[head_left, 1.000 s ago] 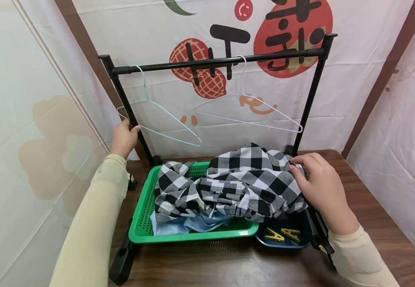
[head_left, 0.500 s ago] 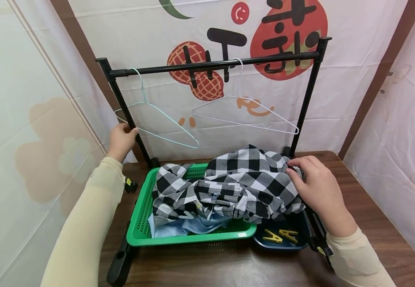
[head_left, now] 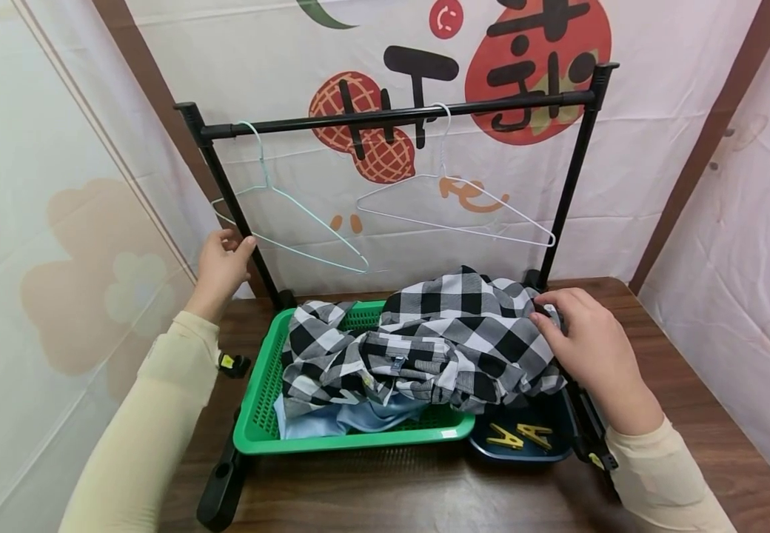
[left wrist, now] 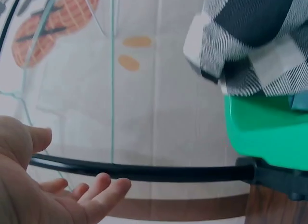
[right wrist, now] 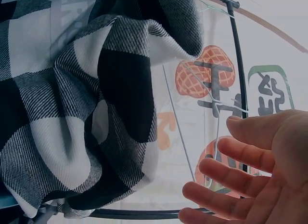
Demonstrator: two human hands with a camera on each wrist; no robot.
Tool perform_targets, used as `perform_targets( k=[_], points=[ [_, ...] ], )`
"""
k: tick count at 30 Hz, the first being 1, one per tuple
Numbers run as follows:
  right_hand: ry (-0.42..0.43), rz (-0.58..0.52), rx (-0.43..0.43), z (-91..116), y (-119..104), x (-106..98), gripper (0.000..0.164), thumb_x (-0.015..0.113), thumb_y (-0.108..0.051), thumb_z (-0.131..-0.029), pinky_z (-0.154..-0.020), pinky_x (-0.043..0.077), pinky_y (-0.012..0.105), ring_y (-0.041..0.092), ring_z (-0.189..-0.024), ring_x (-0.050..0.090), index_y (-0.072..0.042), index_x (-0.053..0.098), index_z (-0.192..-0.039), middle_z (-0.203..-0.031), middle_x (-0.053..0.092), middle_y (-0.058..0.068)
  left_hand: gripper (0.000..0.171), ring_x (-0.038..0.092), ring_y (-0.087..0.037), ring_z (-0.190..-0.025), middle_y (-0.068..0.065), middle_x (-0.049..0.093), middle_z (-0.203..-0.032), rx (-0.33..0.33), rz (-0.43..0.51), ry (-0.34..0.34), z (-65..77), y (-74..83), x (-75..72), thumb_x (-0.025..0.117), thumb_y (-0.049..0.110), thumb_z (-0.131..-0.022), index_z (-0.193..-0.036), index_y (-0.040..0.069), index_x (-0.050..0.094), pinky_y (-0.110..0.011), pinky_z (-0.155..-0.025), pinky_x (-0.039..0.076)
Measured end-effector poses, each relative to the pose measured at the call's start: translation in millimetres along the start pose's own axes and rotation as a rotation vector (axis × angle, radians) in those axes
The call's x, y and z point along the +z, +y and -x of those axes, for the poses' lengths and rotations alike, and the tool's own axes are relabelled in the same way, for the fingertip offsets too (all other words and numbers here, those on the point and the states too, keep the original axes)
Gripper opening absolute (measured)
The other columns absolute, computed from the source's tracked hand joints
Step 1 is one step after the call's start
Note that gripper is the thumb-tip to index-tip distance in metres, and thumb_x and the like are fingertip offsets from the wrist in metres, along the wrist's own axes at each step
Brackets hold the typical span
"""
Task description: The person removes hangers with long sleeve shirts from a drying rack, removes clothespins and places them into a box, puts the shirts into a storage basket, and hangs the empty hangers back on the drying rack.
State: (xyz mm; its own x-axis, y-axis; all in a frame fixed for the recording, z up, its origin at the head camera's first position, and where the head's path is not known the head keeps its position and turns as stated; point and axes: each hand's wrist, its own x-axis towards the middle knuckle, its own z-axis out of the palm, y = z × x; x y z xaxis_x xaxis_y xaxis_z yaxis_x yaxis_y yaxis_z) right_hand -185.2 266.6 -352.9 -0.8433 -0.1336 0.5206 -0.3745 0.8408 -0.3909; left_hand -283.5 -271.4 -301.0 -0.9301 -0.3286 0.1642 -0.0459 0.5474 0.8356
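Note:
My left hand point(head_left: 221, 265) is beside the black rack's left post point(left wrist: 144, 173), its fingers loosely spread and thumb apart. In the left wrist view the fingertips overlap the post. A mint wire hanger point(head_left: 305, 202) hangs from the bar close by. On the other side, my right hand point(head_left: 591, 344) stands with relaxed fingers at the right end of a black-and-white checked shirt point(head_left: 465, 303). The right wrist view shows a gap between these fingers and the shirt point(right wrist: 126, 96). Bunched up, the shirt lies over a green basket point(head_left: 358, 442), hiding much of its inside.
A white wire hanger point(head_left: 454, 226) hangs further right on the bar point(head_left: 358, 118). Light-blue cloth point(head_left: 338, 420) shows under the shirt. A dark-blue tray point(head_left: 525, 457) with yellow clothespins point(head_left: 506, 437) sits right of the basket on the wooden table point(head_left: 385, 496). Printed cloth walls surround the table.
My left hand has loosened at the post and dropped slightly, its forearm shifting left. The right hand keeps its place by the shirt. The hangers stay where they were.

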Motion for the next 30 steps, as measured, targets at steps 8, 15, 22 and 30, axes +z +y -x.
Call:
perform_targets(
  k=[8,15,22,30],
  points=[
    [-0.066,-0.014,0.046,-2.6,4.7,-1.4,0.036,0.065,-0.034,-0.092,-0.087,0.047,0.057,0.033,-0.108,0.057,-0.012,0.063,-0.119,-0.123,0.059,0.012,0.081,0.051,-0.034,-0.120,-0.020,0.035,-0.148,0.090,-0.062,-0.088,38.2,1.5,-8.2,0.046,0.059,-0.093,-0.152,0.009,0.023,-0.029,-0.078,0.055],
    [-0.106,-0.025,0.066,-3.6,6.7,-1.2,0.040,0.064,-0.039,-0.092,-0.091,0.045,0.058,0.034,-0.112,0.055,-0.012,0.062,-0.121,-0.125,0.057,0.013,0.074,0.049,-0.039,-0.123,-0.022,0.039,-0.146,0.166,-0.153,-0.085,69.4,-7.1,-11.0,0.048,0.054,-0.095,-0.149,0.007,0.030,-0.047,-0.087,0.052],
    [-0.138,-0.037,0.082,-4.2,8.4,-0.3,0.044,0.063,-0.041,-0.092,-0.093,0.043,0.059,0.035,-0.115,0.054,-0.012,0.060,-0.124,-0.129,0.056,0.014,0.072,0.046,-0.042,-0.127,-0.024,0.032,-0.147,0.220,-0.231,-0.195,99.3,-12.9,-1.2,0.053,0.049,-0.095,-0.150,0.010,0.028,-0.059,-0.096,0.043],
    [-0.161,-0.038,0.083,-5.4,11.6,1.0,0.046,0.062,-0.044,-0.092,-0.094,0.042,0.059,0.036,-0.117,0.053,-0.012,0.060,-0.125,-0.130,0.055,0.014,0.083,0.035,-0.044,-0.136,-0.023,0.021,-0.154,0.218,-0.277,-0.407,128.5,-15.1,9.8,0.058,0.057,-0.089,-0.153,0.019,0.021,-0.063,-0.099,0.039]
  ],
)
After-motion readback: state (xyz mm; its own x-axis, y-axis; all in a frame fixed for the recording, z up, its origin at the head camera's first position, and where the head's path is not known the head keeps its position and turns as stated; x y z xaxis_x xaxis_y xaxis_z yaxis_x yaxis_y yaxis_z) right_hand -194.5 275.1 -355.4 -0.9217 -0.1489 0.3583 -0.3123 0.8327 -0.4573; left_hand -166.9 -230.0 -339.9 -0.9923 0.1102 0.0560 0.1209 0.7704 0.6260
